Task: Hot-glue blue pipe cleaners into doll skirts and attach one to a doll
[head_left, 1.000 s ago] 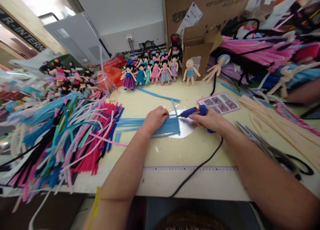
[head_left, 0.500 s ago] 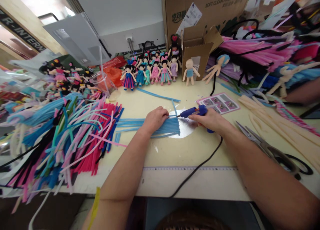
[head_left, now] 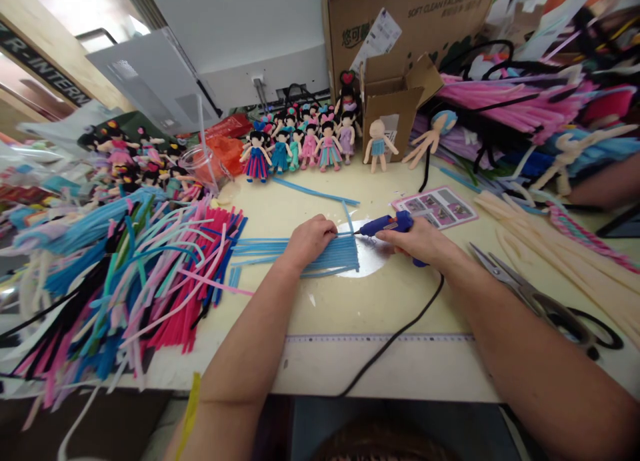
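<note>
A flat row of light blue pipe cleaners [head_left: 335, 255] lies side by side on the table, its right ends over a shiny round mat [head_left: 373, 255]. My left hand [head_left: 310, 239] presses down on the row with fingers curled. My right hand [head_left: 420, 241] is wrapped round a blue hot glue gun [head_left: 387, 223]. The gun's nozzle points left and touches the top right corner of the row. Its black cord [head_left: 395, 337] trails off the table's front edge.
A big heap of mixed coloured pipe cleaners [head_left: 125, 274] covers the left side. Small finished dolls [head_left: 300, 144] stand in a row at the back, by a cardboard box [head_left: 400, 107]. Scissors [head_left: 540, 301] and cream pipe cleaners [head_left: 550, 247] lie to the right. A ruler strip [head_left: 380, 338] runs along the front.
</note>
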### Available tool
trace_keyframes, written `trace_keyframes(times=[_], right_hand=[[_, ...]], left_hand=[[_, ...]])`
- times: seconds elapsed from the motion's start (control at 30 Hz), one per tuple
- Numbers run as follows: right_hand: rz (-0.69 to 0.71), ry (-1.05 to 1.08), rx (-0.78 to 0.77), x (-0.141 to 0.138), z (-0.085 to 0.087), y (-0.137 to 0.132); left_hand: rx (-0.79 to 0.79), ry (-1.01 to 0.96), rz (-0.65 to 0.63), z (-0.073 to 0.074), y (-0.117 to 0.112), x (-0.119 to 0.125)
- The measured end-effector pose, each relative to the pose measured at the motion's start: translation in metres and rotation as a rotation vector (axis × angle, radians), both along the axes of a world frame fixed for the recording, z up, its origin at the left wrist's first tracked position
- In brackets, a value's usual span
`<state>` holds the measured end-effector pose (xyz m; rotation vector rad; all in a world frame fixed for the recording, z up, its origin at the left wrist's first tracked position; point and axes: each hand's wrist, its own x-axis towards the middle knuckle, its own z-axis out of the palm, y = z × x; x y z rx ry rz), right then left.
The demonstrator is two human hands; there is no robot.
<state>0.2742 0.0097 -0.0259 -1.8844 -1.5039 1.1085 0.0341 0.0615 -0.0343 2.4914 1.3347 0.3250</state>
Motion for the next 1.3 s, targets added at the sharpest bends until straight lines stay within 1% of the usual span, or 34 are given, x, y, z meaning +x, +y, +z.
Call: trace_keyframes(times=[0.17, 0.4, 0.6, 0.9, 1.0, 1.13, 1.3], right_hand=[[0.009, 0.015, 0.004, 0.000, 0.001, -0.001], [-0.043, 0.063, 0.002, 0.002, 0.001, -0.001], [0.005, 0.020, 0.008, -0.001, -0.002, -0.001], [-0.002, -0.018, 0.003, -0.005, 0.003, -0.001], [-0.008, -0.030, -0.011, -0.006, 0.003, -0.001], [-0.009, -0.013, -0.002, -0.006, 0.001, -0.001], [-0.024, -0.040, -0.004, -0.006, 0.002, -0.002]], left_hand=[[0.003, 0.025, 0.003, 0.001, 0.000, 0.000], [0.018, 0.044, 0.000, 0.000, -0.001, 0.001], [0.024, 0.044, 0.004, 0.000, -0.001, 0.001], [0.056, 0.034, -0.021, -0.001, -0.003, 0.003], [0.080, 0.024, -0.047, -0.004, -0.002, 0.006], [0.083, 0.046, -0.049, -0.007, -0.001, 0.009], [0.083, 0.061, -0.052, -0.006, -0.002, 0.010]])
